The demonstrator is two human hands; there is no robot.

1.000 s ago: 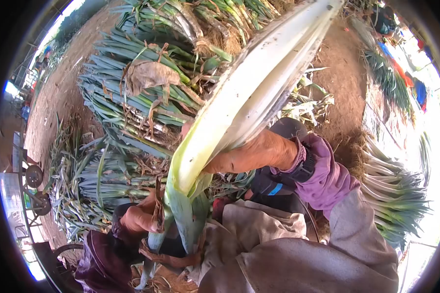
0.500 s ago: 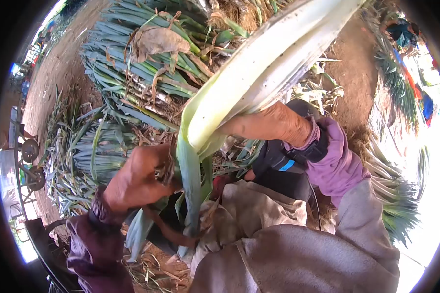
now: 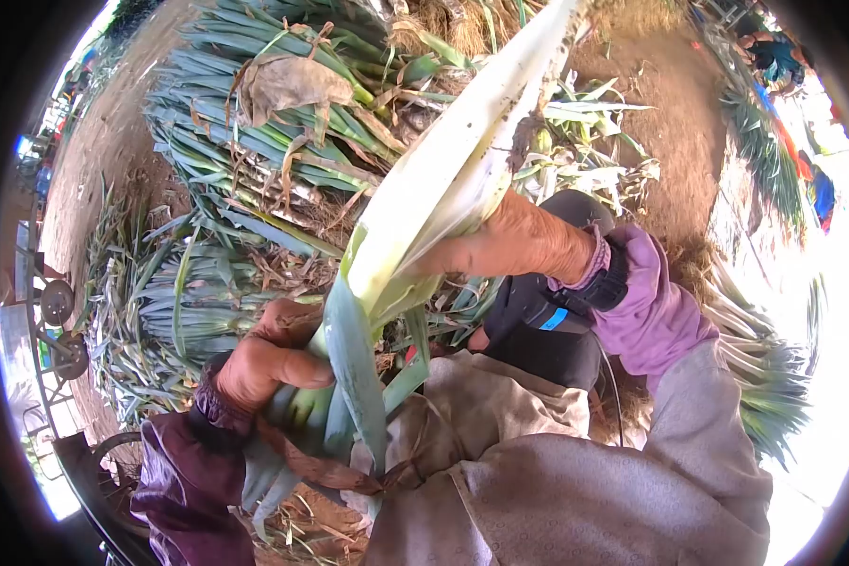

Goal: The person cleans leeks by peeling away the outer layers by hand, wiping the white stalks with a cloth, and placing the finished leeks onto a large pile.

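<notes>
The right hand (image 3: 511,241) is clenched around the pale lower part of a long leek (image 3: 443,160), with the thumb side toward the green end. The left hand (image 3: 272,360) is closed on the green leaves (image 3: 354,377) of the same leek, nearer the body, with its thumb pointing right across them. The leek runs slantwise from the lap up to the far right, above a grey apron (image 3: 538,472).

Compared with half a second ago, the shaft stands steeper and its far tip sits further left. The right hand keeps almost the same place and grip. The left hand has dropped slightly and turned, so a broad green leaf now crosses in front of its fingers. A brown dry strip (image 3: 311,464) that was bunched in that hand now hangs loose below it.

A heap of untrimmed leeks (image 3: 283,141) lies on the far left, and bare soil (image 3: 674,123) spreads on the far right. A bundle with white shafts (image 3: 764,377) lies at the right, just beside the purple sleeve (image 3: 646,316)
</notes>
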